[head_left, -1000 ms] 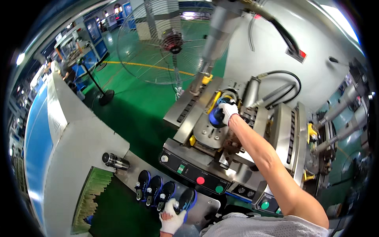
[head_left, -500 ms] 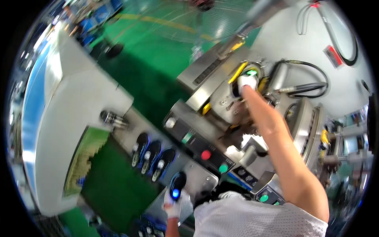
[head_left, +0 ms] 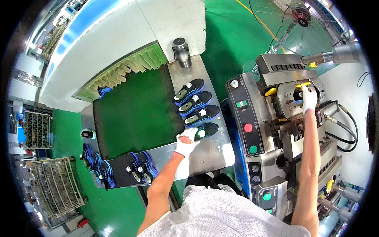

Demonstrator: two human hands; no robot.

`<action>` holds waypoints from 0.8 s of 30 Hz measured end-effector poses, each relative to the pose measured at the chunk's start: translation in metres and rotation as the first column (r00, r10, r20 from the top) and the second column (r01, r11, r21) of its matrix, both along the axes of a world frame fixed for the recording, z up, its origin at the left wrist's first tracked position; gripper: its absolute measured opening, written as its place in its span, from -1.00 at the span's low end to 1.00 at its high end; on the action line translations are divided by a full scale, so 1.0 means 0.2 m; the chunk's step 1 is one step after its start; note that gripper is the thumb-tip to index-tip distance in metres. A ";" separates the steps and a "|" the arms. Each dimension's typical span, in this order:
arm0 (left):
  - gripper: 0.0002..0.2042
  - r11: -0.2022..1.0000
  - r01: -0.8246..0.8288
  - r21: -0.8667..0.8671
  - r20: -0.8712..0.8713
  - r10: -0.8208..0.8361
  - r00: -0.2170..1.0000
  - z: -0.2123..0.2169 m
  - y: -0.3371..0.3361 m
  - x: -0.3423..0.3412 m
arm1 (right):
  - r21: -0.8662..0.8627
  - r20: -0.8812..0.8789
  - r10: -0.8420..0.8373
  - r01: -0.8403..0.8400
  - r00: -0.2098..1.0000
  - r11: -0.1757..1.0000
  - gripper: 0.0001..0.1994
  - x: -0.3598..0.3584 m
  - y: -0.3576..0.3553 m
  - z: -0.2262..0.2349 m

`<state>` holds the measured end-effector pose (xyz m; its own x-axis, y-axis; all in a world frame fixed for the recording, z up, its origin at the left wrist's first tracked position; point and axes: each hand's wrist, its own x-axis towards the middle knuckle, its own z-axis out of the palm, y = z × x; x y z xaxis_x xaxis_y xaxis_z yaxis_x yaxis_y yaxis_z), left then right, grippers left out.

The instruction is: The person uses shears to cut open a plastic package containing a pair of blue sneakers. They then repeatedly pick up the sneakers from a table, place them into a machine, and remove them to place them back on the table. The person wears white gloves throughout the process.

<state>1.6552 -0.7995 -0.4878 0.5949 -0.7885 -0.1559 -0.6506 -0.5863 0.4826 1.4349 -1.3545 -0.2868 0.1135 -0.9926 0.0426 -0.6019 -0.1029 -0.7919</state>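
My left hand (head_left: 186,142), in a white glove, is closed at the end of a black shoe (head_left: 208,130) with a blue-edged sole. That shoe lies on the steel ledge (head_left: 222,148), nearest to me in a row with three similar shoes (head_left: 202,114). Over at the right, my gloved right hand (head_left: 309,98) reaches into a pressing machine (head_left: 286,103). Its fingers are closed on another dark shoe (head_left: 299,96), seated between yellow-edged metal parts. The glove covers much of this shoe.
A green conveyor belt (head_left: 138,114) runs under a strip curtain (head_left: 122,75) into a white housing. More shoes (head_left: 135,168) lie at its near edge. A steel cylinder (head_left: 181,51) stands beyond the row. The button panel (head_left: 248,112), black hoses (head_left: 344,132) and a fan (head_left: 302,17) are at right.
My view has swung left. The shoe in my left hand has come into line with the three others on the ledge. My right hand is still in the machine.
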 end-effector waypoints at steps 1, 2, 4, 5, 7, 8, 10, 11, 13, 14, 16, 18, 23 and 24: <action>-0.37 0.996 0.028 -0.085 0.083 -0.021 0.996 -0.04 0.00 0.04 | -0.078 0.073 0.108 -0.103 0.991 0.992 -0.26 0.06 0.26 0.06; -0.35 0.994 0.044 -0.097 0.110 -0.033 0.993 -0.05 -0.03 0.08 | -0.166 0.135 0.210 -0.187 0.968 0.968 -0.25 0.09 0.56 0.14; -0.36 0.987 0.124 -0.105 0.085 -0.115 0.990 0.10 -0.08 0.11 | -0.166 0.039 0.334 -0.324 0.942 0.932 -0.31 0.04 1.09 0.17; -0.38 0.984 0.150 -0.100 0.059 -0.145 0.988 0.06 -0.09 0.13 | -0.131 0.021 0.278 -0.273 0.960 0.953 -0.28 0.07 1.34 0.14; -0.43 0.976 0.178 -0.126 0.027 -0.176 0.984 0.04 -0.12 0.15 | -0.146 -0.324 0.287 -0.347 0.902 0.926 -0.18 -0.02 1.61 -0.13; -0.47 0.973 0.170 -0.155 0.008 -0.171 0.985 0.05 -0.11 0.15 | -0.145 -0.449 0.274 -0.372 0.850 0.917 -0.14 -0.08 1.69 -0.35; -0.51 0.861 0.192 -0.471 -0.057 -0.246 0.968 -0.01 -0.09 0.18 | -0.078 -0.997 -0.062 -0.470 0.050 0.879 -0.17 -0.22 1.79 -0.80; -0.54 0.800 0.216 -0.560 -0.037 -0.284 0.958 -0.03 -0.03 0.24 | -0.035 -0.987 0.035 -0.415 0.158 0.909 -0.15 -0.18 1.80 -0.80; -0.64 0.805 0.238 -0.544 -0.172 -0.384 0.907 0.13 0.06 0.46 | 0.051 -0.986 0.098 -0.310 0.136 0.949 -0.13 -0.01 1.85 -0.68; -0.71 0.868 0.206 -0.453 -0.194 -0.321 0.927 0.21 0.14 0.62 | -0.115 -0.982 -0.024 -0.487 0.188 0.866 -0.31 -0.01 1.89 -0.65; -0.73 0.808 0.059 -0.587 0.012 -0.064 0.998 -0.04 0.34 0.99 | -0.300 -0.945 -0.122 -0.654 0.304 0.694 -0.44 -0.03 1.80 -0.63; -0.67 0.873 -0.198 -0.446 0.034 0.237 0.971 -0.17 0.57 1.46 | -0.163 -0.957 0.000 -0.537 0.291 0.828 -0.45 -0.23 1.77 -0.68; -0.62 0.900 -0.338 -0.276 0.534 0.436 0.725 -0.20 1.22 2.68 | 0.057 -0.992 0.077 -0.190 0.102 0.980 -0.30 -0.34 2.04 -0.72; -0.63 0.853 -0.448 -0.269 0.596 0.512 0.618 -0.16 1.29 2.84 | 0.105 -0.989 0.119 -0.164 0.082 0.981 -0.21 -0.44 2.15 -0.74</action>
